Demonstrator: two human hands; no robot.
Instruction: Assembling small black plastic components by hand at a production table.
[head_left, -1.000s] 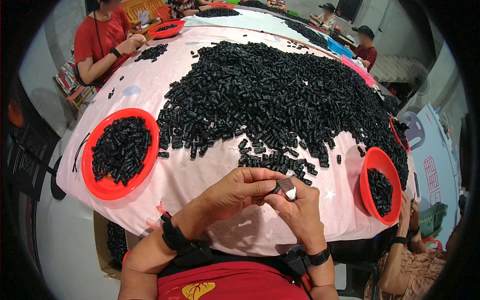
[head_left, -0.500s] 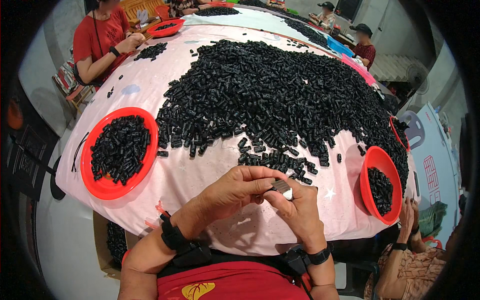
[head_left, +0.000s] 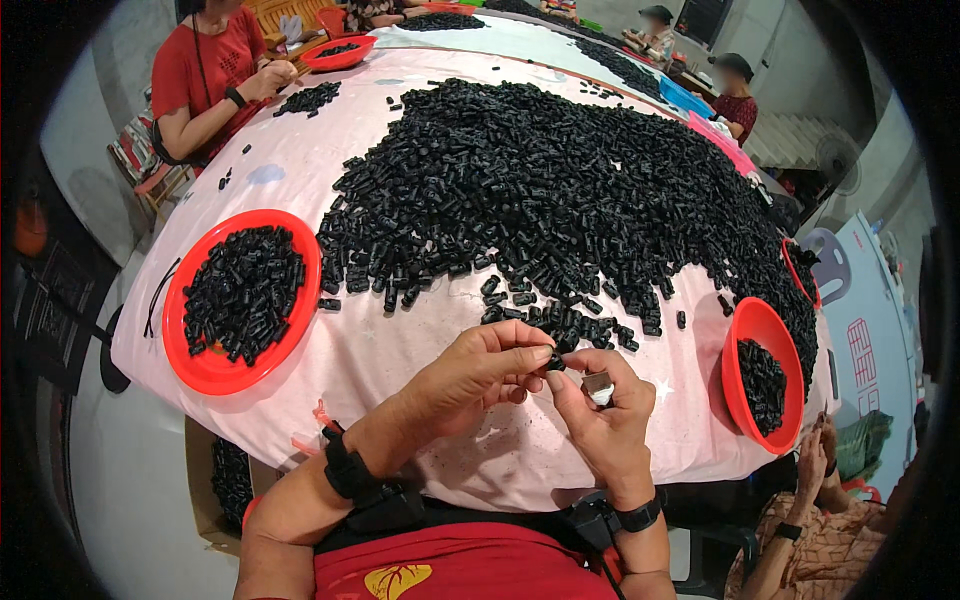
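Note:
My left hand (head_left: 478, 372) pinches a small black cylindrical plastic part (head_left: 556, 362) between thumb and fingertips, above the near edge of the table. My right hand (head_left: 612, 425) is closed round a small flat metal blade (head_left: 598, 383) with a white end, and its thumb is close to the black part. Whether the right fingers touch the part I cannot tell. Just beyond my hands lies a wide heap of similar black parts (head_left: 530, 180), with several loose ones at its near side.
A red basin (head_left: 312, 262) of black parts stands at the left, another red basin (head_left: 738, 385) at the right. Pink cloth (head_left: 420, 330) covers the table. A person in red (head_left: 205, 90) works at the far left; another person's hands (head_left: 815, 465) are at the near right.
The blade has moved away from my left fingertips and sits back in my right hand. The black part now shows between my hands, which are slightly farther apart.

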